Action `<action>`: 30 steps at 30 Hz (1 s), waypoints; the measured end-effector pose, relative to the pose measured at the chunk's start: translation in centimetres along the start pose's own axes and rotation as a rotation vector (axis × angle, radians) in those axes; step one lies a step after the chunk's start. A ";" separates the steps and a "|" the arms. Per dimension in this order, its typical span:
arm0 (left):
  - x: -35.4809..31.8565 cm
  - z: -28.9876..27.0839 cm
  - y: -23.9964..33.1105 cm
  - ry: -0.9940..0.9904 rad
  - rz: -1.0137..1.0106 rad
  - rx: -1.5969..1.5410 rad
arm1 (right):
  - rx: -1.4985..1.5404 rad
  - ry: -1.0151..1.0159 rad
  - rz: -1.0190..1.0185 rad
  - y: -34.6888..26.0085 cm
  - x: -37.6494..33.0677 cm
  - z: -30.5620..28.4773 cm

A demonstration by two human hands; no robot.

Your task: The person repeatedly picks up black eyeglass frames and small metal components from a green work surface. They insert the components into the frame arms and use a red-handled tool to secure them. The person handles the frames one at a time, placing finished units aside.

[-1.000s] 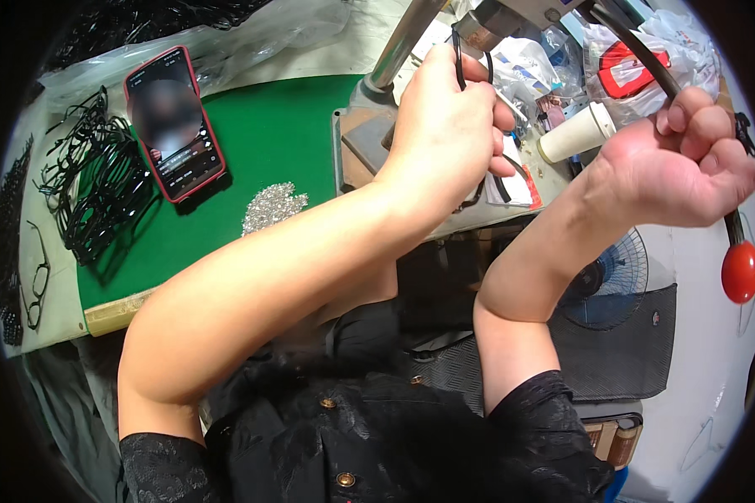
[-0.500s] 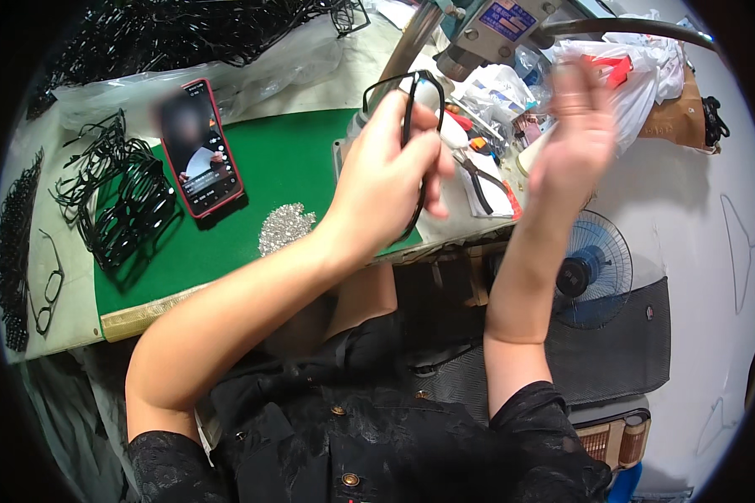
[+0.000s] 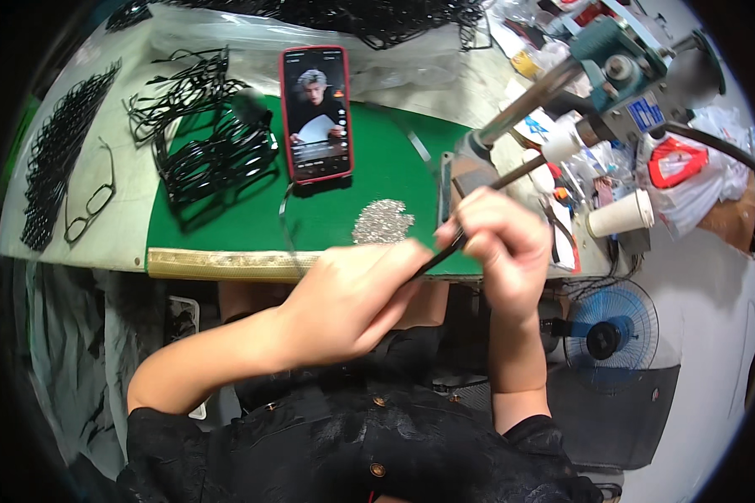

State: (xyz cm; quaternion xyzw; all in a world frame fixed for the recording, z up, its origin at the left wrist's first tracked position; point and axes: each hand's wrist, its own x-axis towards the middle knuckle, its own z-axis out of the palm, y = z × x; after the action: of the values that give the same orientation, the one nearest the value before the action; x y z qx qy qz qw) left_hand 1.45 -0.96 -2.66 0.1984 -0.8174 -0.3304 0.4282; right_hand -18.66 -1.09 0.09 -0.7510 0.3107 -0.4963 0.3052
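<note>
A black eyeglass frame (image 3: 436, 261) is held between my hands over the front edge of the bench; only a dark slanting strip of it shows. My left hand (image 3: 344, 293) is closed round its near end, hiding most of it. At its far end my right hand (image 3: 507, 247) is closed with bent fingers, slightly blurred. A brown rod (image 3: 518, 173) slants from the bench machine's head (image 3: 637, 109) down to my right hand; whether they touch I cannot tell. A heap of small silvery parts (image 3: 382, 221) lies on the green mat (image 3: 235, 230) just beyond my left hand.
A red-cased phone (image 3: 317, 115) stands at the back of the mat. Black eyeglass frames (image 3: 214, 155) are stacked to its left, with a single frame (image 3: 92, 201) farther left. A white cup (image 3: 621, 214) and plastic bags (image 3: 705, 159) crowd the right side, above a fan (image 3: 608, 335).
My left hand has lowered the eyeglass frame toward the bench edge. My right hand, raised and open before, has come in to it and closed. The view has shifted.
</note>
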 end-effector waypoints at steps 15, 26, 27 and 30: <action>-26.5 -25.1 -7.7 1.290 -0.176 -0.378 | 0.007 0.200 0.457 3.9 -5.4 1.7; -22.2 -22.8 -12.6 0.967 -0.763 1.298 | 0.055 0.173 0.485 4.1 -6.5 2.0; -19.5 -22.5 -12.0 0.997 -0.625 1.370 | 0.063 0.176 0.487 4.0 -6.5 1.9; -10.0 -21.7 -10.8 0.609 -0.401 1.053 | 0.062 0.187 0.483 4.1 -6.4 1.6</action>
State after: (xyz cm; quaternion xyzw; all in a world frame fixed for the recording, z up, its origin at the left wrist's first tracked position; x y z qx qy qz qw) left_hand 25.44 -10.49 -7.03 0.6163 -0.6590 0.1129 0.4161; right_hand -19.85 1.52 -7.12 -0.5963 0.4925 -0.4854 0.4077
